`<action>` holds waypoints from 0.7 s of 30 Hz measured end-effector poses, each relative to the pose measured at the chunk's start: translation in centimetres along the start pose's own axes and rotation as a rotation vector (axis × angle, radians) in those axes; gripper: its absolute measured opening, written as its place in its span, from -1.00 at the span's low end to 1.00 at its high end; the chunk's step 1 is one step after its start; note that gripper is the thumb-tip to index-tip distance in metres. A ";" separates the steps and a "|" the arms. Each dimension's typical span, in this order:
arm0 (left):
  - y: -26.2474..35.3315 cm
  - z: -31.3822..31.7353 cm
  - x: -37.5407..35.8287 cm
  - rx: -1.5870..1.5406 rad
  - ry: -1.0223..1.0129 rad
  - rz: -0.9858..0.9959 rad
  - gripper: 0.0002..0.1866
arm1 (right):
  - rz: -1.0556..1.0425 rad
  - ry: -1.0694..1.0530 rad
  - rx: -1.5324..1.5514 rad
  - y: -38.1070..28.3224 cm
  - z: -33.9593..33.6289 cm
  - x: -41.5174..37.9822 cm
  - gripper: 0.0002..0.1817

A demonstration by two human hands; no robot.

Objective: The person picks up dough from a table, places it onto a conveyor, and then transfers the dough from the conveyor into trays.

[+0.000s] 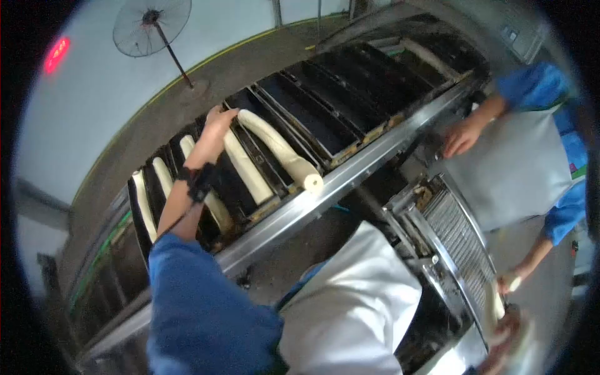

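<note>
My left hand (pixel 215 130), with a dark band at the wrist, is at the far end of a long pale dough roll (pixel 275 142), its fingers closed at that end. The roll lies bent across a black tray (pixel 294 119), its thick near end over the metal rail. Beside it, another dough roll (pixel 245 164) lies straight in its slot. My right hand (pixel 509 337) is smeared by motion at the lower right, close to a dough piece (pixel 495 300) at the ribbed conveyor; its fingers cannot be made out.
More dough rolls (pixel 144 203) lie in slots to the left. A co-worker in a blue sleeve (pixel 537 84) stands at right, one hand (pixel 462 134) near the rail, the other (pixel 522 275) at dough. A ribbed conveyor (pixel 459 231) runs between us. A fan (pixel 152 19) stands behind.
</note>
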State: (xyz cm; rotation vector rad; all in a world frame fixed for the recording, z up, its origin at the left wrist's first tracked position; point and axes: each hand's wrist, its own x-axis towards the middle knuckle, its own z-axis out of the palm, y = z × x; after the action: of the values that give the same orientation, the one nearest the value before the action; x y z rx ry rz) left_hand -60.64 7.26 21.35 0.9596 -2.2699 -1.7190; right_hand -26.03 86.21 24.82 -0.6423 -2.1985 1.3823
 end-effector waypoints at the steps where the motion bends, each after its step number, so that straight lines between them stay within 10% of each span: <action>1: -0.3 -0.8 0.2 -0.027 0.104 -0.168 -0.34 | 0.025 0.186 -0.266 -1.6 -1.5 -2.2 -0.60; 3: -6.7 -5.6 6.7 1.299 -0.223 0.704 -0.28 | 0.120 0.375 -0.598 -3.0 -6.2 -6.6 -0.56; 7: -11.5 -4.7 7.8 1.000 -0.084 0.908 -0.33 | 0.242 0.497 -0.850 -3.3 -12.2 -10.4 -0.47; 9: -9.7 -1.7 0.2 1.223 -0.152 0.681 -0.39 | 0.280 0.501 -0.858 -2.4 -13.5 -10.2 -0.42; 11: -6.0 3.3 -3.9 -0.047 -0.111 -0.188 0.01 | 0.258 0.433 -0.760 -1.1 -12.8 -7.1 -0.37; 15: -7.2 3.2 -7.5 0.096 -0.083 -0.261 0.17 | -0.140 0.060 -0.573 6.0 -4.9 5.2 -0.29; 17: -9.2 2.5 -7.4 -0.051 -0.206 -0.159 0.12 | -0.099 -0.264 -0.715 -3.5 15.1 5.8 -0.32; 21: -9.8 2.7 -9.7 -0.012 -0.170 -0.135 0.12 | -0.818 -0.867 -0.083 -12.4 39.6 0.1 -0.28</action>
State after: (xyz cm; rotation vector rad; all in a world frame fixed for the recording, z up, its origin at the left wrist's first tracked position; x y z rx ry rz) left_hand -50.31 13.49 14.09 1.0233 -2.3423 -1.9360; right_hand -51.77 53.96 20.77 0.9480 -2.6355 1.1904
